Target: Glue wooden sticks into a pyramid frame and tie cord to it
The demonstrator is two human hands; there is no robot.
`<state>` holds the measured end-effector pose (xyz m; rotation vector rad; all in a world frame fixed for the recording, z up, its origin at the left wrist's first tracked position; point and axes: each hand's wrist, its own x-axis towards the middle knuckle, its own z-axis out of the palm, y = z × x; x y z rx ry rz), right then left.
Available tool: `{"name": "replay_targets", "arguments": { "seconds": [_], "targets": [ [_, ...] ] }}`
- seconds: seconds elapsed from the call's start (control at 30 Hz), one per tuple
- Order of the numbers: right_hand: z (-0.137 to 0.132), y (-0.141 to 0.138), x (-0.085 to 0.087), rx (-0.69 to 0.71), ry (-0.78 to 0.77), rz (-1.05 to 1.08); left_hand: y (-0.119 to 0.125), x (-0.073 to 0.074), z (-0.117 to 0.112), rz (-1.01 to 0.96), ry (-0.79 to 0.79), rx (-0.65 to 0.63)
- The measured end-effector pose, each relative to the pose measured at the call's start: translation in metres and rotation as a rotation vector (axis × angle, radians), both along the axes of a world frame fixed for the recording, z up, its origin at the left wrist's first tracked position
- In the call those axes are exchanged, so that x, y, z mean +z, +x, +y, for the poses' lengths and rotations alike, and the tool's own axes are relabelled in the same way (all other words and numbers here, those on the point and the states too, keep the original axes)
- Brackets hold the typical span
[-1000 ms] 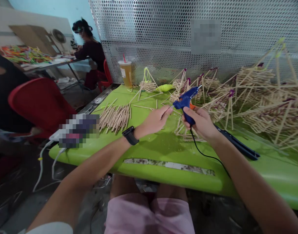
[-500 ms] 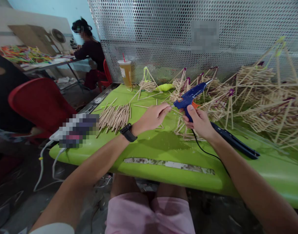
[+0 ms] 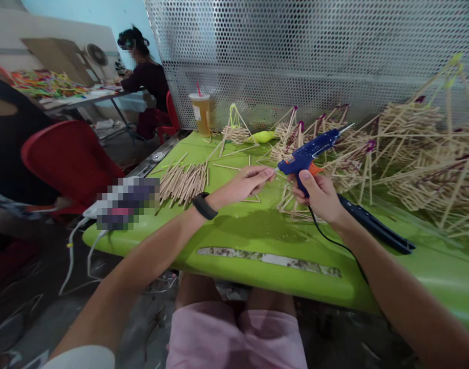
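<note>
My right hand (image 3: 321,197) is wrapped round the handle of a blue hot glue gun (image 3: 313,149) with an orange trigger, held above the table. Its metal nozzle points up and to the right. At the gun's rear end, my left hand (image 3: 250,183) pinches a pale glue stick (image 3: 276,169), of which only a short piece shows between fingertips and gun. Under the hands, a frame of thin wooden sticks (image 3: 292,207) lies on the green table, partly hidden by my right hand. To the left is a pile of loose wooden sticks (image 3: 184,183).
Stick-built pieces with purple and yellow ties (image 3: 419,148) crowd the right and back. A drink cup (image 3: 201,115) stands by the perforated metal screen (image 3: 265,56). A dark long tool (image 3: 376,225) lies right of my hand. Co-workers (image 3: 148,79) sit at left, near a red chair (image 3: 69,169).
The glue gun has shifted slightly to the right and its nozzle points a little less steeply upward. My left hand stays at its rear end. The whole view has shifted slightly.
</note>
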<state>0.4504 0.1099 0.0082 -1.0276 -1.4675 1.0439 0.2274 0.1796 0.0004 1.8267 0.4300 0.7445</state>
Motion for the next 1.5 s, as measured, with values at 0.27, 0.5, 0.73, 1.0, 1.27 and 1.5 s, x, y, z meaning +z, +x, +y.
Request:
{"name": "replay_targets", "arguments": {
  "seconds": [0.27,0.5,0.73,1.0,1.27,1.5],
  "targets": [
    [0.003,-0.004,-0.004,0.007,-0.111,0.109,0.004,0.006,-0.004,0.116,0.046,0.128],
    [0.009,-0.009,-0.012,-0.04,-0.178,0.127,0.007,0.001,-0.007,0.294,0.716,0.544],
    [0.0,-0.006,-0.006,-0.087,-0.054,0.082,0.006,0.006,-0.009,0.154,0.618,0.403],
    [0.003,0.0,-0.004,-0.073,0.0,0.113,0.005,0.007,-0.012,0.074,0.223,0.161],
    [0.004,0.003,-0.005,-0.059,0.012,0.038,0.003,0.011,-0.012,0.101,0.459,0.276],
    [0.001,0.0,-0.005,-0.085,0.025,0.023,0.008,0.004,-0.016,0.066,0.733,0.474]
  ]
}}
